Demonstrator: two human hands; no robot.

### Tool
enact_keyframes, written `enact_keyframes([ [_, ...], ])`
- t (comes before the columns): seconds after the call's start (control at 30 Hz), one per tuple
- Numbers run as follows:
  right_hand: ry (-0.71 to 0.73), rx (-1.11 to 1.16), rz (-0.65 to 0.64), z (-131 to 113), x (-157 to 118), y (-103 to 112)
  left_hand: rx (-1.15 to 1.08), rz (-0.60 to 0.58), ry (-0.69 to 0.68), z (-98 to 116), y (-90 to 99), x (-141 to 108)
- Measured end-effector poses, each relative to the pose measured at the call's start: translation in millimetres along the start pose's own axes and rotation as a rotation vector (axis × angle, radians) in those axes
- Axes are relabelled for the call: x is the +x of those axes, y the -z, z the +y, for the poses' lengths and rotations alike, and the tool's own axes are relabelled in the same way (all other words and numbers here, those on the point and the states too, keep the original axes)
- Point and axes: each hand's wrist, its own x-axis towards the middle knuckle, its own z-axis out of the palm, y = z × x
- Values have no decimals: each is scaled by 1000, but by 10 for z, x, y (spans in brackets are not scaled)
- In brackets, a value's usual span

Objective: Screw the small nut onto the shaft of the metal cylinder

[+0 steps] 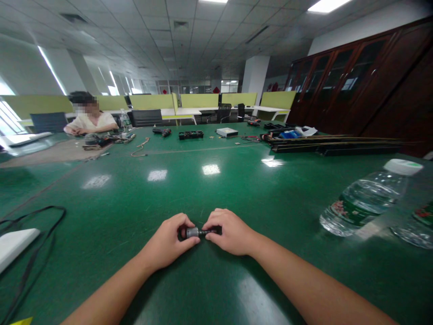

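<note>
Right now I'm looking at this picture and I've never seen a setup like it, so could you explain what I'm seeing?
There's no machine here, just a person's two bare hands. The one picture comes from a camera on that person's head, looking forward and down over a glossy green table. The left hand holds a small metal cylinder; the right hand grips the thin shaft sticking out of it. A clear bottle stands to the right, a black cord lies to the left, and another person is across the table.

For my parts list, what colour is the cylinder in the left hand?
The cylinder is silver-grey, best seen in the head view.
</note>
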Motion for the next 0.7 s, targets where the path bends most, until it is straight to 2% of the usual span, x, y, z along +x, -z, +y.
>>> enact_keyframes([
  [0.7,-5,-4,-5,15,-21,30,-3,-1,-5,5,6,2],
])
